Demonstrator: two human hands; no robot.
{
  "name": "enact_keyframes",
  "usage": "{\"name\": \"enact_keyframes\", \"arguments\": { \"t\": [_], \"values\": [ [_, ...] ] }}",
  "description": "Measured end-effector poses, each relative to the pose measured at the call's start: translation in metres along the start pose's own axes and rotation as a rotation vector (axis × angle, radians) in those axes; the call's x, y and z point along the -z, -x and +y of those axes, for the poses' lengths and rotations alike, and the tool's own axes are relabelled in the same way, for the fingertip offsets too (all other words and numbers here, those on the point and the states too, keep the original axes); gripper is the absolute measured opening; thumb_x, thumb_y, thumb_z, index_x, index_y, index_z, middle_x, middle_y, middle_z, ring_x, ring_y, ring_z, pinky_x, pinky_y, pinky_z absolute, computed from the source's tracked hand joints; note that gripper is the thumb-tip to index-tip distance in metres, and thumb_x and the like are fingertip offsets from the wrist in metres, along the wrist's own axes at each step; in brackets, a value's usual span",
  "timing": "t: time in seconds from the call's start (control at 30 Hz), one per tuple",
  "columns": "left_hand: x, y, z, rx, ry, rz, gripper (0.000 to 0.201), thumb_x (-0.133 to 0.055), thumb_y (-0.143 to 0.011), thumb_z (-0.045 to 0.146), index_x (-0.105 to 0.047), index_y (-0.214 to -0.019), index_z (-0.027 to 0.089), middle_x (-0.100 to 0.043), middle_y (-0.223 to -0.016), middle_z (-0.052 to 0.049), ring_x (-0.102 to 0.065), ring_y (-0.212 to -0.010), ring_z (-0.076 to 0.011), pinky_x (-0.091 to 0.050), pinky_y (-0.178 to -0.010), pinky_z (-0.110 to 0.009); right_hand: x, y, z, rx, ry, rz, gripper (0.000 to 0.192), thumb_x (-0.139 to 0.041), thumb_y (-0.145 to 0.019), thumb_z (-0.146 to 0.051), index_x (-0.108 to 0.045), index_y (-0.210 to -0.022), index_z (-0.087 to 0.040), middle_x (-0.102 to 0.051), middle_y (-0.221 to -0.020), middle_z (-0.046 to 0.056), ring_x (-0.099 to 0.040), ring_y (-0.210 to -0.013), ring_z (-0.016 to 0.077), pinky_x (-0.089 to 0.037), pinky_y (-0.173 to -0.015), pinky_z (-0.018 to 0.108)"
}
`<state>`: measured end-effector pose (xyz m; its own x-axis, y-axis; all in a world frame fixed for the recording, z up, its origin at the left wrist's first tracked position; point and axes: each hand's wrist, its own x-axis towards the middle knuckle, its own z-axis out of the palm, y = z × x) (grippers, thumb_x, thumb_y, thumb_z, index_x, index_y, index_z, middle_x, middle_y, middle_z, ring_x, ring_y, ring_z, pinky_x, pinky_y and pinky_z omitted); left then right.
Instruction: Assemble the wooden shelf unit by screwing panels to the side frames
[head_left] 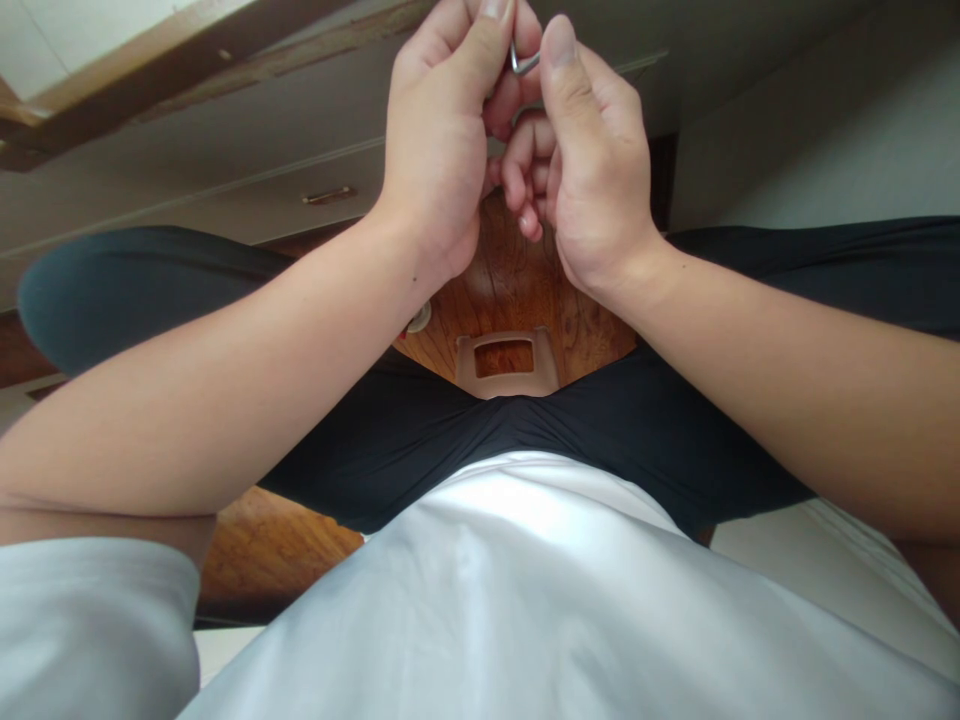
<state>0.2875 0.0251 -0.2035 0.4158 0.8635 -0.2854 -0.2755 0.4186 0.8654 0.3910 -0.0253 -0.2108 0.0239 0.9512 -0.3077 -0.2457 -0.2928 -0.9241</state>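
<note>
At the top of the head view, a thin bent metal rod (520, 68) shows between my two hands, its silvery bend pointing down. My left hand (450, 120) pinches one arm of it between thumb and fingers, at the frame's upper edge. The other arm runs to the thumb of my right hand (596, 150), which closes on it with the lower fingers loosely curled. Both ends of the rod are hidden by fingers, so its exact kind cannot be made out.
A light cabinet front with a metal handle (328, 196) stands ahead, under a wood-edged top (150, 80) at upper left. Below my hands a beige plastic stool (506, 385) rests on the brown wood floor (592, 335), between my dark-trousered legs. A pale wall (825, 150) rises at right.
</note>
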Motion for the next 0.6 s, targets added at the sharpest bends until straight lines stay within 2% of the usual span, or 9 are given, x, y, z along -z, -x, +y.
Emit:
{"name": "enact_keyframes", "arguments": {
  "t": [0.3, 0.43, 0.6],
  "values": [
    [0.0008, 0.0014, 0.0004, 0.005, -0.013, 0.004, 0.025, -0.042, -0.108, 0.024, -0.053, -0.085, 0.02, -0.033, -0.065, 0.006, -0.043, -0.046, -0.0076, -0.037, -0.04, -0.018, -0.0042, -0.0018, -0.0073, 0.04, -0.052, 0.058, 0.04, -0.045, -0.107, -0.056, -0.061, -0.083, -0.028, -0.049, -0.052, -0.01, -0.055, -0.047, 0.0027, -0.028, -0.039, 0.026],
    [-0.0002, 0.0027, 0.0013, -0.004, -0.004, -0.015, 0.027, -0.042, -0.107, 0.025, -0.052, -0.082, 0.022, -0.034, -0.064, 0.005, -0.044, -0.043, -0.0096, -0.04, -0.037, -0.023, -0.0049, -0.0014, -0.0085, 0.052, -0.053, 0.059, 0.04, -0.046, -0.107, -0.054, -0.06, -0.082, -0.027, -0.05, -0.051, -0.011, -0.054, -0.047, 0.002, -0.027, -0.039, 0.025],
    [-0.0036, 0.0054, 0.0043, 0.067, -0.01, 0.04, 0.028, -0.045, -0.108, 0.031, -0.051, -0.081, 0.023, -0.037, -0.061, 0.006, -0.048, -0.04, -0.0096, -0.04, -0.038, -0.023, -0.0073, 0.0002, -0.0089, 0.015, -0.028, 0.107, 0.044, -0.046, -0.105, -0.06, -0.058, -0.082, -0.025, -0.052, -0.051, -0.011, -0.046, -0.039, 0.0044, -0.027, -0.037, 0.024]
  ]
}}
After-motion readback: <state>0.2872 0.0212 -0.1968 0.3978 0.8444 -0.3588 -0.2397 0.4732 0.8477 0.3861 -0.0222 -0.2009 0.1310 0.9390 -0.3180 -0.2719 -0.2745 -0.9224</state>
